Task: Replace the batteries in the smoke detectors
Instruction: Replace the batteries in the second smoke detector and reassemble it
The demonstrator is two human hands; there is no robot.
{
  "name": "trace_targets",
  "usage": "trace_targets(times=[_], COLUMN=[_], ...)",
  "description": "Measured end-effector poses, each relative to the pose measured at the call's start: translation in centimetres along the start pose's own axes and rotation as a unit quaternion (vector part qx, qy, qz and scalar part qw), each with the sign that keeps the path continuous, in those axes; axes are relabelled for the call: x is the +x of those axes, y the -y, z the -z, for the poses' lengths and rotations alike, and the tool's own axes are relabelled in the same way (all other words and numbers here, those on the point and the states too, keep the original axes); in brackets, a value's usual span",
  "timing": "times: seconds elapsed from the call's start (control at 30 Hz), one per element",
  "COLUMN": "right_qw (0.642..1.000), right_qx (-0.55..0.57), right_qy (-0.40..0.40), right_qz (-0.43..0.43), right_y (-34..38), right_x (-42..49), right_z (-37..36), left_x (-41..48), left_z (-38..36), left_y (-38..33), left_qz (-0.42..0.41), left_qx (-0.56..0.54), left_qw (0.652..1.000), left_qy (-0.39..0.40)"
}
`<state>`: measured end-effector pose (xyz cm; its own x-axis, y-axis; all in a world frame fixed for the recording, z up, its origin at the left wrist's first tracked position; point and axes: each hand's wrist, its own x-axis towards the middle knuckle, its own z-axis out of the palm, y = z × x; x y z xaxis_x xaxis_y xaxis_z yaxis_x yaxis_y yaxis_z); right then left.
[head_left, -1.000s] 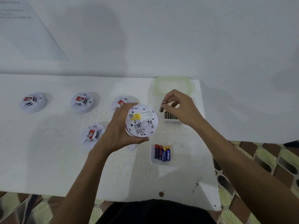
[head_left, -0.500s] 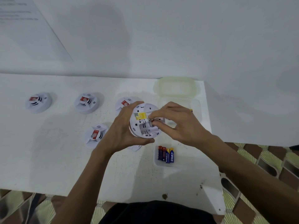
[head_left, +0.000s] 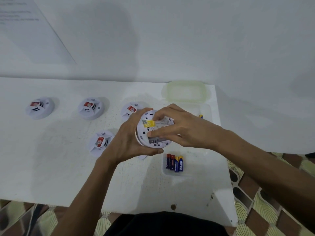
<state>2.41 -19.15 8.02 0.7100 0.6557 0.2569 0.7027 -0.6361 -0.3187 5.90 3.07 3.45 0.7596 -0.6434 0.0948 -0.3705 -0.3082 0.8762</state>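
A second ago the right hand [head_left: 184, 128] was over by the clear box [head_left: 206, 109], pinching a battery. Now it has come back to the held smoke detector [head_left: 148, 124]. Its fingers [head_left: 159, 133] are pressed together and lie flat across the detector's back, pushing on the battery slot. The battery is hidden under them. The left hand [head_left: 126, 143] has not moved and is curled round the detector's side, holding it up off the white table [head_left: 51, 167].

There are five detectors in all. One is held, and four other smoke detectors [head_left: 90, 108] sit face up on the table: three in a row at the back and one nearer, just beside the left hand. Four batteries [head_left: 174, 163] lie side by side in a small clear tray [head_left: 170, 173], two with red tops and two with yellow tops. One more battery tip [head_left: 201, 116] peeks out in the clear box, past the right hand. A green lid [head_left: 186, 91] lies behind that.

The tray and box are near the table's right edge. The left front of the table is wide and bare.
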Motion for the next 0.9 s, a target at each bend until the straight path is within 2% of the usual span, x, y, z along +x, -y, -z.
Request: trace_targets(times=[0.13, 0.2, 0.27, 0.33, 0.4, 0.43, 0.5, 0.57, 0.63, 0.77, 0.9], right_qw=[1.0, 0.999, 0.983, 0.947, 0.922, 0.918, 0.916, 0.906, 0.892, 0.887, 0.894], right_qx=[-0.021, 0.038, 0.139, 0.221, 0.216, 0.193, 0.14, 0.079, 0.012, -0.055, -0.028], right_qy=[0.001, -0.029, -0.099, -0.17, -0.192, -0.171, -0.066, 0.045, 0.11, 0.162, 0.159], right_qz=[0.014, -0.01, -0.066, -0.159, -0.259, -0.301, -0.371, -0.414, -0.439, -0.428, -0.419], right_y=[-0.6, -0.7, -0.7, -1.2, -2.8, -3.9, -5.7, -7.0, -7.9, -9.4, -9.8], right_x=[0.2, 0.1, -0.1, -0.4, -0.8, -1.0, -1.4, -1.4, -1.1, -0.6, -0.5], right_z=[-0.2, -0.4, -0.5, -0.5, -0.7, -0.9, -1.6, -2.6, -3.5, -4.7, -4.9], left_x=[0.5, 0.8, 1.1, 1.0, 1.0, 0.9, 0.8, 0.7, 0.6, 0.5, 0.4], left_z=[0.2, 0.3, 0.3, 0.3, 0.3, 0.4, 0.5, 0.5, 0.5, 0.5, 0.5], left_y=[-0.7, -1.1, -0.3, 0.5, 0.9, 0.9, 0.8, 0.7, 0.7, 0.8, 1.1], left_qz=[0.002, -0.011, -0.025, -0.031, -0.028, -0.021, -0.012, -0.01, -0.007, -0.002, 0.006], left_qx=[0.031, 0.048, 0.07, 0.069, 0.07, 0.074, 0.081, 0.089, 0.091, 0.098, 0.097], left_qw=[0.999, 0.998, 0.996, 0.995, 0.994, 0.995, 0.995, 0.994, 0.994, 0.994, 0.994], left_qy=[-0.012, -0.036, -0.056, -0.07, -0.073, -0.068, -0.06, -0.056, -0.054, -0.053, -0.05])
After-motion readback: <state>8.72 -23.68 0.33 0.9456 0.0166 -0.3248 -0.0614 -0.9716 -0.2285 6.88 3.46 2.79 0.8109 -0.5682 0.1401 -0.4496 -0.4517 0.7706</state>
